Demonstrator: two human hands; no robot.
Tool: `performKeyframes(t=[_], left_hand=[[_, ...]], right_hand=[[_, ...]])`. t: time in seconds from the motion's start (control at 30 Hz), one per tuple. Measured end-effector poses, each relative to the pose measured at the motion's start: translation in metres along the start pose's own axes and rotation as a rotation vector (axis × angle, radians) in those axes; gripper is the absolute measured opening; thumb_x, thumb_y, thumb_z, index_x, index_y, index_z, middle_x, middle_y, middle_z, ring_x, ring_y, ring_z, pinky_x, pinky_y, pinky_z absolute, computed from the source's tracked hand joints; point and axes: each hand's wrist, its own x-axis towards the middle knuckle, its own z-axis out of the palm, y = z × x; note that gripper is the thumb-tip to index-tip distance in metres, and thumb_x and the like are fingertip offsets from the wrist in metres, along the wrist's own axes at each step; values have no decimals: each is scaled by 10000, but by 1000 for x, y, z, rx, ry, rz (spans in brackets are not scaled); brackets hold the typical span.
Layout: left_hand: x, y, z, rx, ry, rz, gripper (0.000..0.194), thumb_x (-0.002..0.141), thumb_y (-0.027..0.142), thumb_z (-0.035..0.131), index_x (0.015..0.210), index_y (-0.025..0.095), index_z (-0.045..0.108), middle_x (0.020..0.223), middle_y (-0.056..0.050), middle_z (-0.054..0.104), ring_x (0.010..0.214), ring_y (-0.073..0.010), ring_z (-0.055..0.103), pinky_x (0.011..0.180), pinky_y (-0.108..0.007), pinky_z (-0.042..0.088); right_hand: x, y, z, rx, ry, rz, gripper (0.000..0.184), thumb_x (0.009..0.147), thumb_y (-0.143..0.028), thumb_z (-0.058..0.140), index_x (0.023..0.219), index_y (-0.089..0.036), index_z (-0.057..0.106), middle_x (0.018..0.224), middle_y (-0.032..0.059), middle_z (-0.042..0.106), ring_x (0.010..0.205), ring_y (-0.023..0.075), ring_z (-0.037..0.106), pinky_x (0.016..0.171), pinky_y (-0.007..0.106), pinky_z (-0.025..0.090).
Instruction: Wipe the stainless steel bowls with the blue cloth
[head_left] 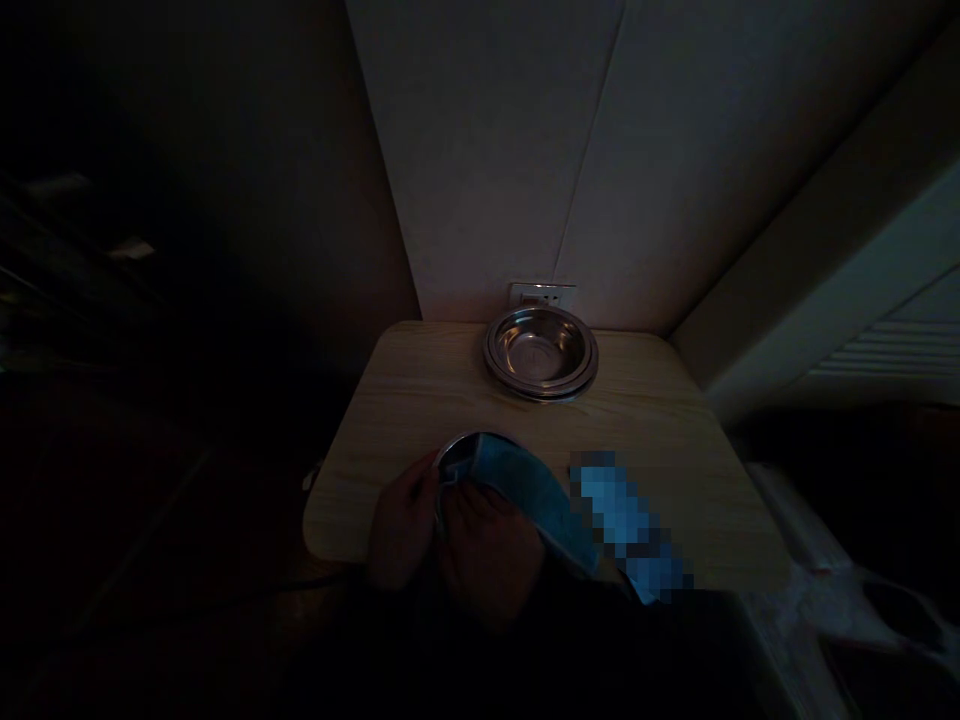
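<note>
At the near edge of the wooden table (pixel 660 410), my left hand (pixel 401 525) grips the left rim of a metal bowl (pixel 452 447). My right hand (pixel 491 555) presses a blue cloth (pixel 525 485) against the inside of this bowl, its fingers bunched on the fabric. The cloth drapes over the bowl's right side and hides most of it. Behind my hands, near the wall, sits a stack of shiny metal bowls (pixel 540 355). Dim light leaves the fingertips hard to make out.
To the right of the cloth lies a pixelated bluish lit object (pixel 619 515) whose kind I cannot tell. A wall socket (pixel 525 294) is just behind the stacked bowls. A pale panel (pixel 810 260) borders the table on the right. Deep shadow covers the left side.
</note>
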Motion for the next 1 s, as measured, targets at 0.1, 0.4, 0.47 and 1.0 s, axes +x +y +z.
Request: performKeyframes(t=[0.1,0.4,0.47,1.0], left_hand=[[6,2,0,-17,-31,2,416,797,384,468,1061,119,651,1086,-93,687,1002,-223,623,908,-341,461],[2,1,3,-40,-37,-94,488,798,451,472,1120,108,602,1110,-117,669,1016,-227,612,904,-350,456],[-9,-3,5,-62,-57,-114,488,810,467,453,1134,127,587,1135,-109,656,1027,-222,606,902,-342,454],[-2,-3,3,-124,-52,-97,455,791,437,496,1118,137,596,1002,-96,701,894,-222,649,787,-341,502]], right_hand=[[-15,14,-2,-30,-26,-133,327,874,-297,521,1140,-110,556,1133,125,628,1079,238,542,928,374,395],[-25,33,-8,-136,-59,-191,230,844,-341,596,983,-158,594,978,60,671,948,223,586,807,362,442],[-22,22,-1,-137,-30,-133,242,852,-328,585,1016,-150,589,985,77,666,939,230,588,770,365,454],[-31,34,-10,-47,-37,-254,294,850,-275,535,1095,-116,573,1099,108,640,1056,230,545,967,380,366]])
